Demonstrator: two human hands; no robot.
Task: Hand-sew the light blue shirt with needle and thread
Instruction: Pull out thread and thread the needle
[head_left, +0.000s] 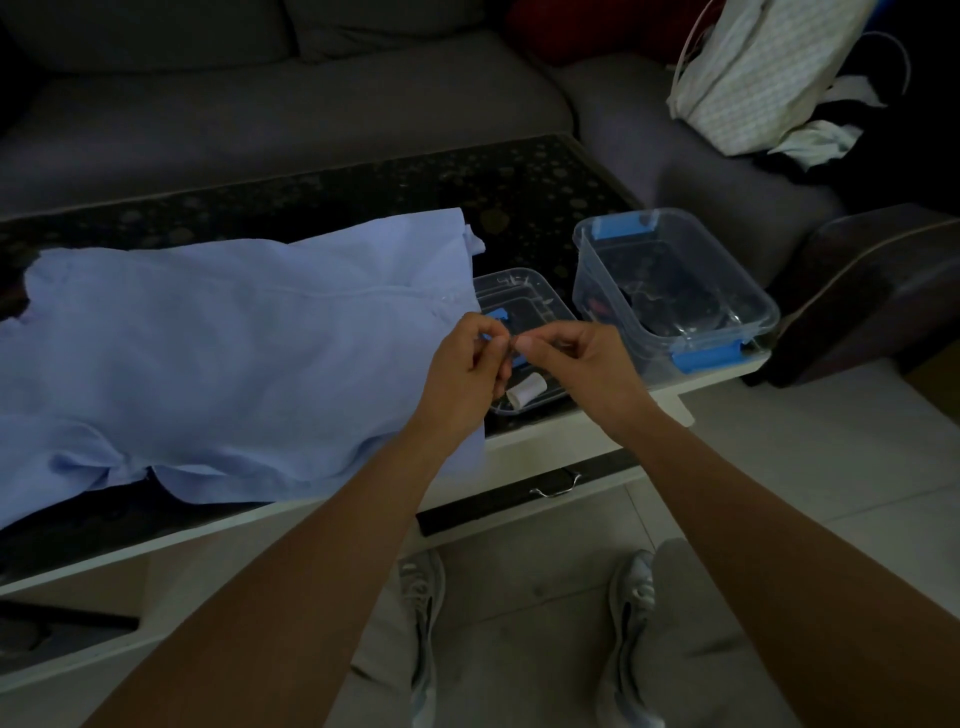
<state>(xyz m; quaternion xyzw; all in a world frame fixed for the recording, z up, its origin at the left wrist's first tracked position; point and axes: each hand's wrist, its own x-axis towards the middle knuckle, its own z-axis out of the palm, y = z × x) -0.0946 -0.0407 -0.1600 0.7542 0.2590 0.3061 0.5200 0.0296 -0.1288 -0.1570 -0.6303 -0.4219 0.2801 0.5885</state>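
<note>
Left hand (470, 358) and right hand (576, 358) meet, fingertips pinched tight.
Held item too small to tell; light blue shirt (234, 353) at nine o'clock, white spool (525, 391) at six.

Light blue shirt (234, 358) on table (363, 192), left hand (467, 366) meeting right hand (579, 358)

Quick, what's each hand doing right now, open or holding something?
Left hand: fingertips pinched together; what they pinch is too small to tell.
Right hand: likewise pinched; contents not visible.

matt cloth shirt (234, 364), clear glossy plastic box (675, 291), glossy speckled tabletop (415, 182)
</note>
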